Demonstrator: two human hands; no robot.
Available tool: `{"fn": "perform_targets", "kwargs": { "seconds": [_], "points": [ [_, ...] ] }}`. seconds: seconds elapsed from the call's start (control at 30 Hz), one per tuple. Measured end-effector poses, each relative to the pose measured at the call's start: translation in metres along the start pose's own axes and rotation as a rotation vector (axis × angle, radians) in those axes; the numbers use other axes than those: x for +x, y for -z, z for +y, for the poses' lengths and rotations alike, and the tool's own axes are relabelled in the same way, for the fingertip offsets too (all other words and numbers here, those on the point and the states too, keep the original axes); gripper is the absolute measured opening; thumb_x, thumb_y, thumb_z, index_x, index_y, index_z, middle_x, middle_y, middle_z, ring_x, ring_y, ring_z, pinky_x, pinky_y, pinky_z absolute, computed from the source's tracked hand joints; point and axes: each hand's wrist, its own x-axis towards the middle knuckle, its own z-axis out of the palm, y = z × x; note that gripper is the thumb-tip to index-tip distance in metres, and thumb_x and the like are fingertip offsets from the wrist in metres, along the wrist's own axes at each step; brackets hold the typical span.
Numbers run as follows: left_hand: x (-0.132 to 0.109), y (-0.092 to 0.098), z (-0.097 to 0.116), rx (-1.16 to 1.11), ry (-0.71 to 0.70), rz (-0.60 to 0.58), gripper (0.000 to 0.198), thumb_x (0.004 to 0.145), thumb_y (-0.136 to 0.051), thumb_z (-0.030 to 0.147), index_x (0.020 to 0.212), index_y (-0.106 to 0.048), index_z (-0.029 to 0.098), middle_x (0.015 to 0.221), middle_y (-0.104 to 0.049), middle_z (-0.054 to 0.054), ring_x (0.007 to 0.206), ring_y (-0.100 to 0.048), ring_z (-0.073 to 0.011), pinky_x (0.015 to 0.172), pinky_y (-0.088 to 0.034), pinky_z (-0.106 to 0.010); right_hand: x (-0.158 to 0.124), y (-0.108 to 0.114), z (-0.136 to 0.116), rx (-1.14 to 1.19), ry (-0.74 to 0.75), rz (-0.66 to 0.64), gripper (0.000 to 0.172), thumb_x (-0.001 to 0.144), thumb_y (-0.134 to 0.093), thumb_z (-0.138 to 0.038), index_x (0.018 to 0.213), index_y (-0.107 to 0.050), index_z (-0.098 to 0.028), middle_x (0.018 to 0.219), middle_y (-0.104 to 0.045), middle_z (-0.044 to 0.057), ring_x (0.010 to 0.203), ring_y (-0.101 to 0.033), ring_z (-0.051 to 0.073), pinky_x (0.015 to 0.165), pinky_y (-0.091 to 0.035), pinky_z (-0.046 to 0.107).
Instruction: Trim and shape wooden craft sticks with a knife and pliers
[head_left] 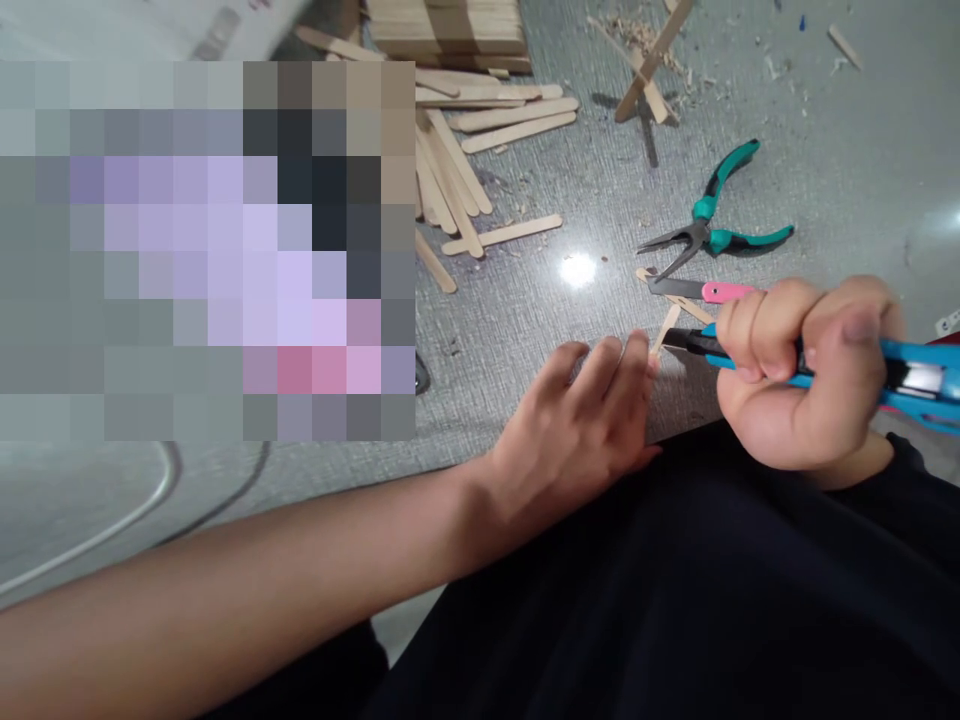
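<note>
My right hand (806, 375) is wrapped round the blue body of a utility knife (919, 375). Its dark blade end points left and meets a small wooden craft stick (666, 328). My left hand (581, 415) rests low on the table with curled fingers, the fingertips pinning the lower end of that stick. Just beyond the knife lie a pink-handled blade (679, 288) and another craft stick (691, 307), partly under it. Teal-handled long-nose pliers (709, 225) lie spread open farther back, their jaw tip close to the pink-handled blade.
Loose craft sticks (510, 235) are scattered at the upper middle, below a stacked bundle (450, 30). Crossed sticks (649, 75) stand among wood shavings (637, 38) at the back. A blurred block covers the left. A white cable (161, 475) curves at lower left.
</note>
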Motion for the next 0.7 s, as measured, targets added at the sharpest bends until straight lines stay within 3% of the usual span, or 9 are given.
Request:
{"fn": "perform_targets", "kwargs": {
  "seconds": [0.17,0.37,0.53,0.7],
  "points": [
    [-0.002,-0.002,-0.001,0.019,-0.015,0.016,0.079,0.097,-0.073,0.067,0.136,-0.072,-0.002,0.144,-0.071,-0.025,0.118,-0.065,-0.0356,0.094,-0.056,-0.047,0.001,-0.007,0.005,-0.134,0.034,0.132,0.031,0.098,-0.069,-0.035,0.080,-0.044,-0.027,0.059,-0.033,-0.008,0.045,-0.031,0.009,0.046,-0.031,0.030],
    [-0.003,-0.002,-0.002,0.030,-0.027,-0.004,0.078,0.100,-0.069,0.067,0.136,-0.072,-0.002,0.145,-0.070,-0.026,0.119,-0.066,-0.0359,0.095,-0.055,-0.047,0.009,-0.005,0.011,-0.243,-0.104,0.095,0.037,0.102,-0.072,-0.048,0.088,-0.043,-0.030,0.070,-0.036,-0.008,0.047,-0.041,0.010,0.050,-0.041,0.031],
    [-0.003,-0.002,-0.002,0.044,-0.025,0.007,0.077,0.101,-0.065,0.069,0.133,-0.073,-0.001,0.143,-0.071,-0.025,0.117,-0.066,-0.0352,0.091,-0.055,-0.046,0.027,-0.001,0.021,-0.146,-0.081,0.121,0.040,0.100,-0.077,-0.046,0.083,-0.046,-0.027,0.069,-0.040,-0.009,0.044,-0.043,0.007,0.041,-0.039,0.028],
    [-0.002,-0.001,-0.001,0.038,-0.017,-0.002,0.076,0.100,-0.067,0.069,0.132,-0.074,0.000,0.142,-0.071,-0.024,0.115,-0.066,-0.0344,0.092,-0.054,-0.045,0.036,0.000,0.023,-0.226,-0.157,0.112,0.051,0.095,-0.076,-0.063,0.078,-0.043,-0.029,0.063,-0.038,-0.009,0.045,-0.047,0.011,0.043,-0.039,0.032]
  ]
}}
